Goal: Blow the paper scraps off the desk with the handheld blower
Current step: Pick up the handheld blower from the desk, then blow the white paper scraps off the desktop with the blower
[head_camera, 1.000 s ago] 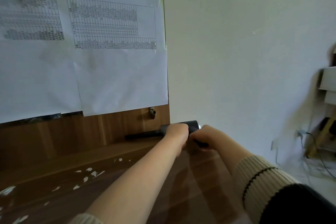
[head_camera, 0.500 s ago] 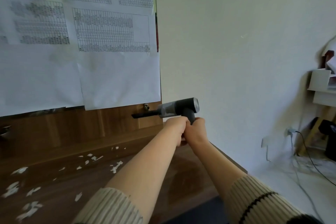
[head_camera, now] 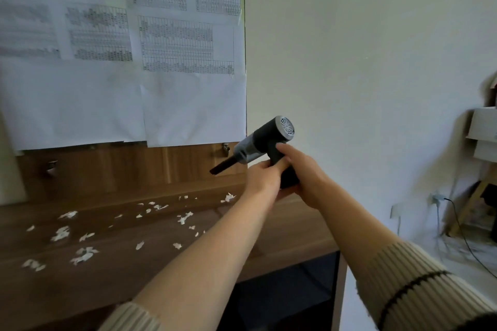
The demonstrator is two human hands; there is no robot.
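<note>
A dark grey handheld blower (head_camera: 265, 142) is held above the right end of the wooden desk (head_camera: 150, 271), its thin black nozzle pointing down and left. My right hand (head_camera: 304, 177) wraps the handle. My left hand (head_camera: 265, 180) grips the handle's lower front, touching the right hand. Several white paper scraps (head_camera: 80, 252) lie scattered over the left and middle of the desk, more paper scraps near the back ledge (head_camera: 161, 207).
Printed sheets (head_camera: 174, 43) hang on the wooden back panel (head_camera: 121, 169) behind the desk. A plain wall is at right. Cables and a socket (head_camera: 437, 199) sit at the far right near the floor, beside stacked boxes (head_camera: 484, 131).
The blower has been lifted off the back ledge and turned so the nozzle tilts down-left. Both hands shifted to the handle. The view widened, showing more scraps.
</note>
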